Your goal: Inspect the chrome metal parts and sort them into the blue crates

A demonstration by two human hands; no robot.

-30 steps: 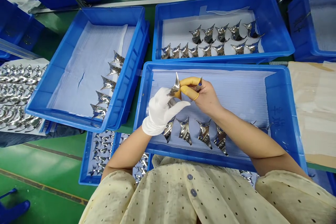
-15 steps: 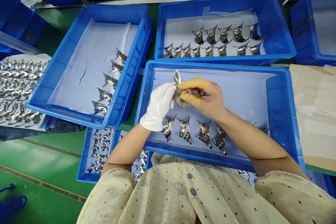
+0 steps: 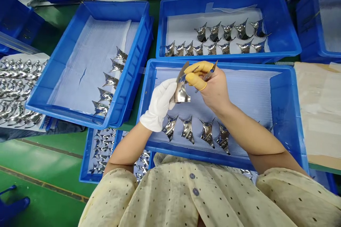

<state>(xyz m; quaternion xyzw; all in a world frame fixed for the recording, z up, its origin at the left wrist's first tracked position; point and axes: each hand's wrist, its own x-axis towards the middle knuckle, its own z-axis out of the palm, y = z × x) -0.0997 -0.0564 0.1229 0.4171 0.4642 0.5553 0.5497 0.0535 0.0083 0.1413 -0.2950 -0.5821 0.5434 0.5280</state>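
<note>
Two fingertips in yellow finger cots (image 3: 195, 81) press together against the right edge of a three-pointed chrome piece (image 3: 182, 87). They belong to the bare right hand (image 3: 215, 90), which also holds a slim tool with a blue band (image 3: 210, 75) that angles out toward one o'clock; the exact kind of tool is hard to tell. From the left, the closed fingers of a white-gloved left hand (image 3: 158, 104) curl around the piece, which hangs tilted in the air between both hands. Below them is a blue plastic tray (image 3: 297, 120) with a white lining (image 3: 239, 92), and a row of four chrome pieces (image 3: 207, 133) lies on it at six o'clock. More pieces lie in a blue tray (image 3: 226, 3) at twelve o'clock and along the right side of another blue tray (image 3: 80, 7) at ten o'clock. Small pieces crowd a low blue tray (image 3: 90, 159) at seven o'clock.
</note>
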